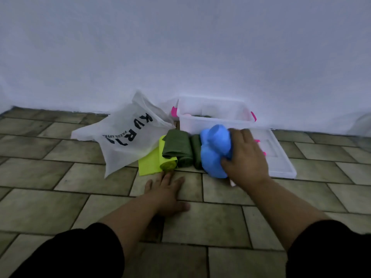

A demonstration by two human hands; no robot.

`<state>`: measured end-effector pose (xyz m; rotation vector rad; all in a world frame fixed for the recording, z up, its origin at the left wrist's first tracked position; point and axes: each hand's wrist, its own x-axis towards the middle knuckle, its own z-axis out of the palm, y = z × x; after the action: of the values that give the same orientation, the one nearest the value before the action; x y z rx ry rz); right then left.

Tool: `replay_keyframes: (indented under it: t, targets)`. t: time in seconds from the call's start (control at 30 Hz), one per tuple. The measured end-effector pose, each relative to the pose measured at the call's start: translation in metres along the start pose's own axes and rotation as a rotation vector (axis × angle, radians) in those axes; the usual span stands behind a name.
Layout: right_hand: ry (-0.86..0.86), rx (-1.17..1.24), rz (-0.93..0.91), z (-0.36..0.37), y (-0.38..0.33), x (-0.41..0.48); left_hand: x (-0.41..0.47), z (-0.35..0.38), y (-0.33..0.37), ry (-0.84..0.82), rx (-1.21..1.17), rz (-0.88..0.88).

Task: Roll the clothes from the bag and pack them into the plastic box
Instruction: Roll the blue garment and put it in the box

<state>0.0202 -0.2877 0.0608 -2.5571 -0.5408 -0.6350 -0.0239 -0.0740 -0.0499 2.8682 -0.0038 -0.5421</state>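
Observation:
My right hand (246,157) grips a rolled blue garment (215,150), holding it just in front of the clear plastic box (214,122) with pink latches. Something dark lies inside the box. My left hand (167,192) rests flat on the tiled floor, fingers spread, its fingertips next to a yellow-green roll (168,164). A dark green roll (177,146) lies over the yellow-green one, and a second dark green roll (195,151) sits between it and the blue garment. The white bag (128,135) with black lettering lies to the left.
The box's clear lid (279,155) lies flat on the floor to the right of the rolls, partly behind my right hand. A white wall runs right behind the box. A flat yellow-green cloth (148,164) lies under the bag's corner.

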Motion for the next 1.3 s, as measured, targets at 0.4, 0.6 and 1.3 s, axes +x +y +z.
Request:
replay_keyframes:
  t: [0.4, 0.6, 1.3]
  targets:
    - [-0.507, -0.307, -0.008, 0.045, -0.016, -0.112, -0.026, -0.046, 0.031, 0.359, -1.103, 0.186]
    - [-0.359, -0.166, 0.108, 0.044, -0.028, -0.121, -0.013, -0.037, 0.073, -0.192, -0.83, 0.208]
    - [-0.195, -0.239, 0.206, 0.047, -0.021, -0.135, 0.005, -0.02, 0.054, -0.039, -0.151, 0.267]
